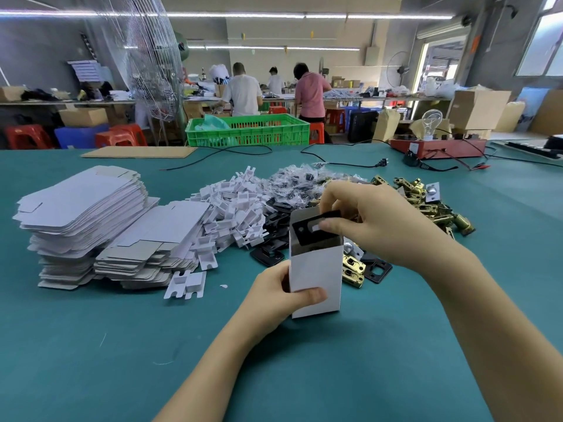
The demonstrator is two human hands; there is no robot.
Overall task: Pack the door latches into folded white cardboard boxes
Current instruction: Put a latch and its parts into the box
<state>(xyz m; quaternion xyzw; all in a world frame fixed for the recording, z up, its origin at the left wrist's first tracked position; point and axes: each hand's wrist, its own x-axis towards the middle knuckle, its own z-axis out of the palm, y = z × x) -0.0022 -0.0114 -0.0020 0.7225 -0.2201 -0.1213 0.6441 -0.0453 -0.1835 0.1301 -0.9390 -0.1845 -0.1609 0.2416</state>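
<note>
An open white cardboard box [316,272] stands upright on the green table, and my left hand [283,296] grips its lower part. My right hand [365,220] pinches a black strike plate [310,231] at the box's open mouth, half inside it. Behind lie a heap of brass door latches [426,199], loose black plates [274,226] and small clear bags of screws [301,184]. One brass latch [353,269] and a black plate [376,269] lie just right of the box.
Stacks of flat unfolded white boxes [91,223] and a pile of white cardboard inserts [234,205] fill the left. A black power cord [335,162] and a red tester with a bulb [438,144] sit at the back. People work at far tables.
</note>
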